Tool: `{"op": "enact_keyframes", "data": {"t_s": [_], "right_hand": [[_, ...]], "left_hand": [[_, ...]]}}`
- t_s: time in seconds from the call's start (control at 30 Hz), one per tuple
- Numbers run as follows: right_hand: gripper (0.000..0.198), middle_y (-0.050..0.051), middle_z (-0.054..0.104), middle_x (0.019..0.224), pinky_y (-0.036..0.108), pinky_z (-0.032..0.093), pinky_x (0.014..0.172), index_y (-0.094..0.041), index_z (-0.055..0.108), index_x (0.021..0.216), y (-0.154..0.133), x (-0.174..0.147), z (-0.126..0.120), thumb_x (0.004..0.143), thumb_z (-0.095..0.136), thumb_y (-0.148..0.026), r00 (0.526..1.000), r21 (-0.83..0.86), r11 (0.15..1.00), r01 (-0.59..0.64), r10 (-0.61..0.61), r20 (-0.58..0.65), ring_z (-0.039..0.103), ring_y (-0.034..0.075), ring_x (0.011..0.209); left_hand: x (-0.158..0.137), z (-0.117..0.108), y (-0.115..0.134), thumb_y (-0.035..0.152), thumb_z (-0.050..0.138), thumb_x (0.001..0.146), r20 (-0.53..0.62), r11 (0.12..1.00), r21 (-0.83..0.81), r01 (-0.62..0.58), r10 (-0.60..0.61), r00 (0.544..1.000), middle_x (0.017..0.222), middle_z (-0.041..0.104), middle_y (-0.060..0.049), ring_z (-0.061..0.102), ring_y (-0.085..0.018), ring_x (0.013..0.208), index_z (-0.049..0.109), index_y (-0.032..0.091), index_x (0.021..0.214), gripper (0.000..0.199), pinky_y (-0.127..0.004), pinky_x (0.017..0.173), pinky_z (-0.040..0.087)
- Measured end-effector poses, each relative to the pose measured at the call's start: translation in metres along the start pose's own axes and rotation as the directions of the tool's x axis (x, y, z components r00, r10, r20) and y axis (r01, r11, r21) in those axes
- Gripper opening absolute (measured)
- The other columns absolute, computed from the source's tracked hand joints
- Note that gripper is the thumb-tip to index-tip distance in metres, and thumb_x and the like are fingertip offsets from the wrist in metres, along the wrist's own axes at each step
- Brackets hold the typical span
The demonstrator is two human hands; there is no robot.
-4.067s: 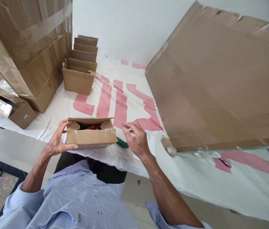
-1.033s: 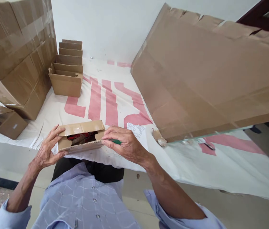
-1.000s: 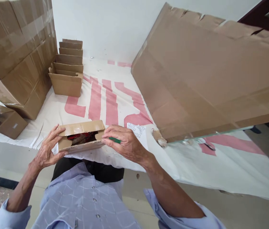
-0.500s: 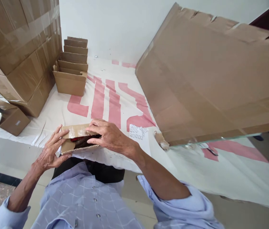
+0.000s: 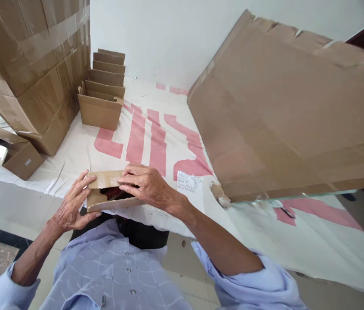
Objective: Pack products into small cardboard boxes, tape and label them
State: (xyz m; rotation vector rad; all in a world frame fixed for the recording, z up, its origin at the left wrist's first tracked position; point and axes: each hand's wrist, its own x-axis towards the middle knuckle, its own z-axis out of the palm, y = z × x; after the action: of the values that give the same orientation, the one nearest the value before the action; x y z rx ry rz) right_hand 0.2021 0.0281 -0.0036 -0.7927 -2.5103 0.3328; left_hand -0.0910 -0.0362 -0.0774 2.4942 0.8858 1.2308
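Two-handed hold on a small carton at the table's near edge

We see the small box (image 5: pixel 114 206) at the rim of the cloth-covered table (image 5: pixel 253 234), directly before the wearer; we take it as the centre of our dial, twelve pointing away. At nine o'clock the left hand (image 5: pixel 69 211) is clamped on its end, fingers above and thumb along the near edge, presumably to keep the box from sliding or twisting. From three o'clock the right hand (image 5: pixel 151 185) reaches in, fingers close together, with the taped flap (image 5: pixel 106 178) apparently pinched at its right end; how firmly, we cannot tell. The gap below the flap shows something dark and reddish (image 5: pixel 114 193), too shadowed to identify. At twelve stand open boxes (image 5: pixel 100 113), nested in file, probably to save room; at eleven, stacked cartons (image 5: pixel 40 82); at two, a large cardboard piece (image 5: pixel 282 116)
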Motion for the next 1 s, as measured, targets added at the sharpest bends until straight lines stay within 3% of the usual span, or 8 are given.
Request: {"op": "enact_keyframes", "data": {"t_s": [0.27,0.47,0.57,0.73,1.0], "right_hand": [[0.027,0.006,0.076,0.086,0.034,0.061,0.078,-0.022,0.080,0.086,0.007,0.002,0.005,0.108,0.064,-0.021,0.998,0.000,0.999,0.042,-0.042,-0.057,0.071,0.020,0.082],[0.032,0.006,0.074,0.085,0.033,0.057,0.080,-0.020,0.072,0.083,0.009,0.005,0.004,0.111,0.056,-0.019,0.998,0.001,0.998,0.062,-0.062,-0.004,0.067,0.019,0.081],[0.033,0.007,0.073,0.086,0.032,0.054,0.079,-0.020,0.068,0.083,0.008,0.005,0.003,0.111,0.051,-0.018,0.998,0.018,0.998,0.053,-0.053,0.018,0.066,0.019,0.082],[0.028,0.003,0.066,0.080,0.030,0.046,0.072,-0.021,0.062,0.082,0.007,0.007,-0.001,0.108,0.054,-0.017,0.997,0.142,0.989,-0.048,0.038,0.073,0.058,0.016,0.073],[0.023,0.000,0.062,0.081,0.029,0.042,0.074,-0.021,0.055,0.080,0.006,0.019,-0.013,0.103,0.055,-0.018,0.971,0.353,0.910,-0.215,0.161,0.176,0.053,0.015,0.072]], "left_hand": [[0.005,-0.004,-0.003,0.036,0.080,0.097,0.010,1.000,-0.030,-0.009,0.010,1.000,0.171,0.046,-0.018,0.037,-0.041,0.166,0.019,0.044,0.174,0.099,-0.079,0.126,0.039],[0.006,-0.005,0.000,0.040,0.080,0.095,0.039,0.998,0.042,0.041,-0.043,0.998,0.162,0.057,-0.020,0.039,-0.048,0.163,0.044,0.031,0.163,0.078,-0.077,0.124,0.045],[0.004,-0.006,0.002,0.042,0.077,0.097,0.077,0.996,0.077,0.033,-0.039,0.996,0.160,0.059,-0.021,0.036,-0.049,0.165,0.044,0.028,0.162,0.075,-0.076,0.124,0.046],[0.003,-0.007,0.004,0.039,0.072,0.102,0.091,0.990,0.135,-0.038,0.026,0.995,0.158,0.061,-0.023,0.030,-0.047,0.168,0.037,0.021,0.169,0.078,-0.072,0.124,0.048],[0.004,-0.008,0.005,0.038,0.068,0.105,0.112,0.982,0.171,-0.078,0.059,0.992,0.157,0.062,-0.022,0.029,-0.046,0.168,0.034,0.018,0.171,0.077,-0.070,0.123,0.050]]}}
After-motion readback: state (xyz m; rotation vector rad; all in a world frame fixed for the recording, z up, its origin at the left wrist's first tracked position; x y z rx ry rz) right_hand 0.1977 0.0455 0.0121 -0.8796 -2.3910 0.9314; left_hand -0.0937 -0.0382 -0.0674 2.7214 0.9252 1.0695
